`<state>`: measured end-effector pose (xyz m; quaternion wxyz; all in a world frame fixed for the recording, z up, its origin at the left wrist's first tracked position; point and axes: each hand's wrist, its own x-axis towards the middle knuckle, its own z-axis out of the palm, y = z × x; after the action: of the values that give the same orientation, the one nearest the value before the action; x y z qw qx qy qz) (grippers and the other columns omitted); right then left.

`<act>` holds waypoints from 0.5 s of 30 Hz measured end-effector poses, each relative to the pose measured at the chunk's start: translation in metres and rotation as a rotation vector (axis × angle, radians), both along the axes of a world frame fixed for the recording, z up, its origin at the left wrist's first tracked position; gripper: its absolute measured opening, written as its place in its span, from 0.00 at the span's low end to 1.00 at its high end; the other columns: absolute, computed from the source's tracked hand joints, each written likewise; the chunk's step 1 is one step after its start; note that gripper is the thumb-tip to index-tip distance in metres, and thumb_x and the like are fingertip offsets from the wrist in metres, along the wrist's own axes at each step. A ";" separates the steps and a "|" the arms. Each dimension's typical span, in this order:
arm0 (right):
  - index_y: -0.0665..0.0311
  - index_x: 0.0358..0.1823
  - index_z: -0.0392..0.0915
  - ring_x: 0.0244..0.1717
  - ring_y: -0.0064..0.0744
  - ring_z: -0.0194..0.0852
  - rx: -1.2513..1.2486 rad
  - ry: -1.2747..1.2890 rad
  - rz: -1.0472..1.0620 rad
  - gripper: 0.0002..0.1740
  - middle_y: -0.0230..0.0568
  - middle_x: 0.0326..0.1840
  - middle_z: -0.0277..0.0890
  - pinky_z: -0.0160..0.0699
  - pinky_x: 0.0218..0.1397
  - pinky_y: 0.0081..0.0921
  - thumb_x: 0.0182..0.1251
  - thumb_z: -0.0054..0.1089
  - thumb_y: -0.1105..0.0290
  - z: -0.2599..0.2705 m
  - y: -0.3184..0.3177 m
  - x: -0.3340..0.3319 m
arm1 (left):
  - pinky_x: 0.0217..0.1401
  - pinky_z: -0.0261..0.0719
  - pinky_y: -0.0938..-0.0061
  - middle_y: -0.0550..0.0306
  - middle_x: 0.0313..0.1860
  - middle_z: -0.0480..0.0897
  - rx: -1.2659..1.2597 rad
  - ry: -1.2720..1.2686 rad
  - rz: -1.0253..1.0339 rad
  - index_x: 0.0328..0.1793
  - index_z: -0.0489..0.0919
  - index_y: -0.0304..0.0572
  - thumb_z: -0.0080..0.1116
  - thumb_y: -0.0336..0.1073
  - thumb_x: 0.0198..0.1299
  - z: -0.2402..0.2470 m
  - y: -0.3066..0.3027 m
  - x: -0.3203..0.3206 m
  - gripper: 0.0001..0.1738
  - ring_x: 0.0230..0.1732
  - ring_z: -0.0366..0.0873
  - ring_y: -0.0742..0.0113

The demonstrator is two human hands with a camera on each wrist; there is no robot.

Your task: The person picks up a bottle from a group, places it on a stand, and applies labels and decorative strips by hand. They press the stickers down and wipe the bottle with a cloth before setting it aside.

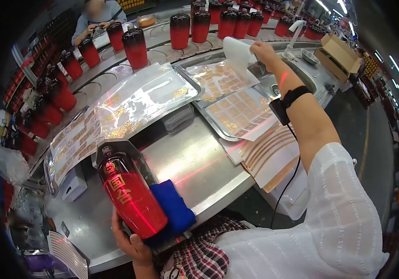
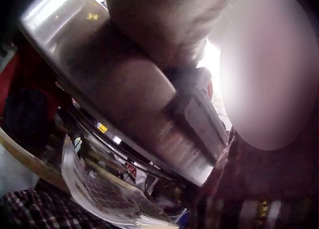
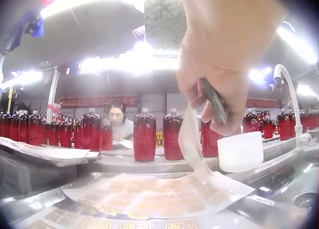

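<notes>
My left hand (image 1: 133,242) holds the lower end of a glossy red bottle (image 1: 136,204) with a dark top and gold characters. The bottle lies tilted in a dark angular holder (image 1: 124,148), beside a folded blue cloth (image 1: 174,209). In the left wrist view a blurred dark shape hides much of the work. At the far right of the bench my right hand (image 1: 265,53) pinches a lifted white sheet (image 1: 237,52), which curls up from a sheet of gold decals (image 1: 216,79). A flat dark tool (image 3: 214,102) shows between the right fingers in the right wrist view.
Metal trays hold more gold decal sheets (image 1: 239,111). Striped gold strips (image 1: 269,151) lie at the bench's right edge. A sink with a white faucet (image 1: 295,35) stands beyond. Red bottles (image 1: 179,32) line the curved conveyor, with another person (image 1: 98,18) behind it.
</notes>
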<state>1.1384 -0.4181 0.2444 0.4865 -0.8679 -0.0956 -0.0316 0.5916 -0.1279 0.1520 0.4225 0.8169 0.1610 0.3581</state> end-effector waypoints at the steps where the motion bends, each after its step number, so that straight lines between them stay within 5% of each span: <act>1: 0.61 0.37 0.80 0.31 0.28 0.69 0.050 -0.005 -0.001 0.11 0.33 0.31 0.70 0.73 0.24 0.29 0.59 0.56 0.64 0.006 -0.003 -0.003 | 0.72 0.63 0.58 0.33 0.68 0.71 0.005 -0.005 0.000 0.72 0.63 0.21 0.37 0.64 0.71 -0.001 0.000 -0.001 0.46 0.68 0.70 0.46; 10: 0.70 0.43 0.75 0.33 0.40 0.81 0.812 0.116 0.060 0.13 0.46 0.35 0.79 0.84 0.27 0.41 0.65 0.58 0.65 0.033 -0.110 -0.066 | 0.72 0.63 0.58 0.35 0.67 0.71 -0.006 -0.024 -0.034 0.73 0.62 0.22 0.35 0.64 0.72 0.001 -0.001 0.002 0.45 0.68 0.69 0.49; 15: 0.69 0.45 0.78 0.45 0.40 0.83 1.191 -0.066 -0.026 0.13 0.43 0.41 0.82 0.84 0.49 0.38 0.66 0.58 0.67 0.003 -0.249 -0.158 | 0.74 0.60 0.59 0.37 0.69 0.69 -0.071 -0.084 -0.102 0.74 0.61 0.24 0.31 0.73 0.68 -0.004 0.003 0.004 0.53 0.71 0.66 0.50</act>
<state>0.9802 -0.6668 0.2479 0.8859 -0.4452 -0.0659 -0.1125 0.5959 -0.1251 0.1477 0.4751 0.7928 0.1139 0.3643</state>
